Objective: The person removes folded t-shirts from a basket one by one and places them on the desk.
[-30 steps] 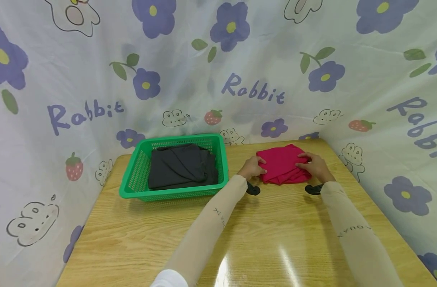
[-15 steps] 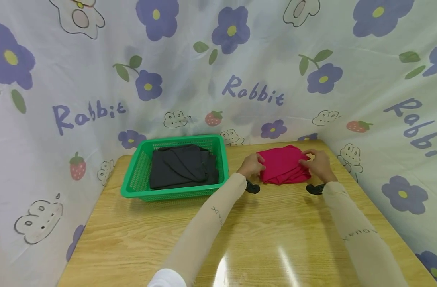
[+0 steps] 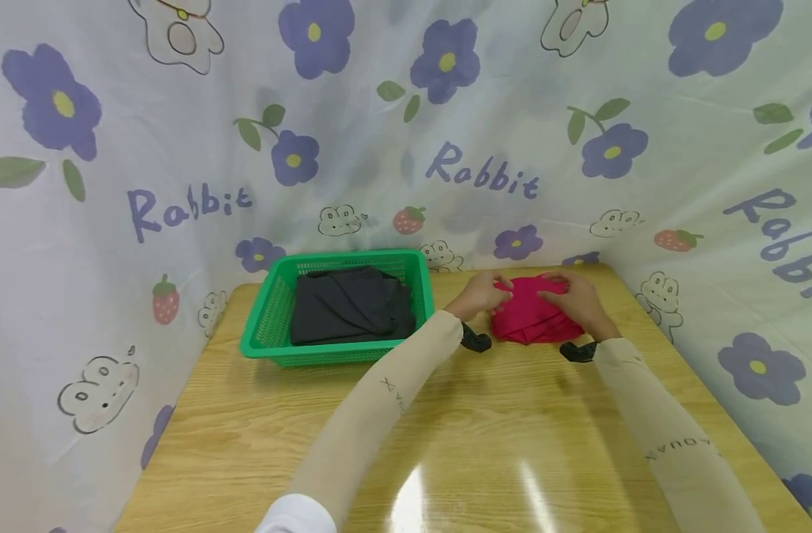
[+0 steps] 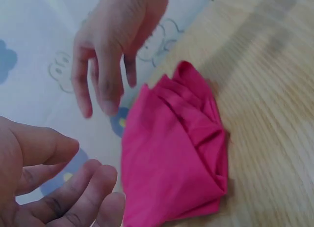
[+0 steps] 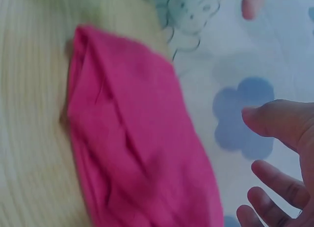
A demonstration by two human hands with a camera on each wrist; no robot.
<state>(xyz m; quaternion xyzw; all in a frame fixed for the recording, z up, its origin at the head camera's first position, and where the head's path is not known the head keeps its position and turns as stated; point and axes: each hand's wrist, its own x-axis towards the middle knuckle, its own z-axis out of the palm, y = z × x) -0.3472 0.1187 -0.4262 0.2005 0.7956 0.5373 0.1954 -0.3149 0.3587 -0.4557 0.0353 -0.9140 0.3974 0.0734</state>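
A folded red-pink cloth [image 3: 531,311] lies on the table at the back right, its layers bunched along the near edge. In the left wrist view the same cloth [image 4: 164,163] shows a diagonal fold. My left hand [image 3: 483,293] hovers over its left side, fingers bent loosely and apart from the fabric. My right hand [image 3: 579,303] is above the right side, thumb and fingers spread with nothing between them. The right wrist view shows a gap between that hand [image 5: 287,158] and the cloth [image 5: 142,133]. What kind of garment it is cannot be told.
A green plastic basket [image 3: 262,326] stands left of the cloth, holding folded dark cloth [image 3: 346,305]. The wooden table [image 3: 472,429] reaches back to a hanging white sheet [image 3: 366,148] printed with flowers and rabbits, which also runs along both sides.
Both hands have come off the cloth's sides and moved up over it, closer together. The cloth stays in place. The head view has shifted slightly left.
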